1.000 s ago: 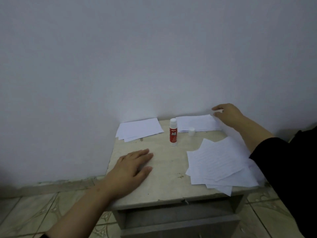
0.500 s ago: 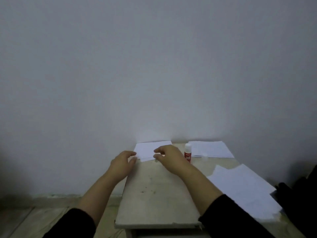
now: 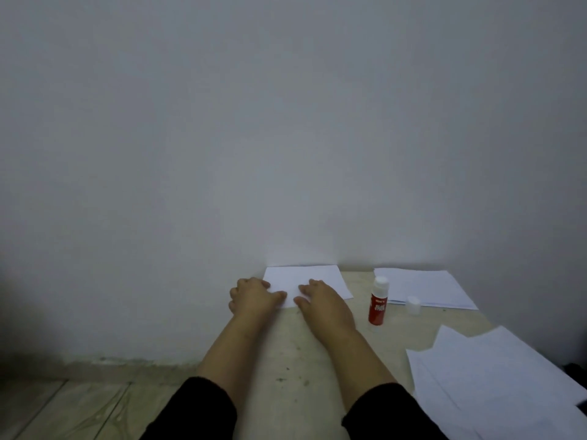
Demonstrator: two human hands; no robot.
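as both hands meet on the small paper stack, which lies left of the glue stick and tight against the wall, i judge the step in hand to be gathering or lifting that stack. right hand: just left of the glue stick, palm down, fingers loosely extended and resting on the top sheet, gripping nothing. left hand: farther left of the glue stick, at the stack's near left corner, thumb laid on the paper, fingers bent at the edge; i cannot tell whether they pinch the sheets or merely rest there. to do this well, i would press lightly with the right palm so the sheets stay aligned, slide the left fingers under the corner, and draw the stack toward me rather than rightward, since the glue stick stands upright, apparently uncapped, and a brush of the wrist could tip it. its cap sits just right of the glue stick, at the near edge of a second stack. loose sheets lie right of and nearer than the glue stick. hidden or unclear: the left fingertips, the sheet count, any print on the paper, the table edge beneath the left hand, and the loose sheets' right side, cut off by the frame.
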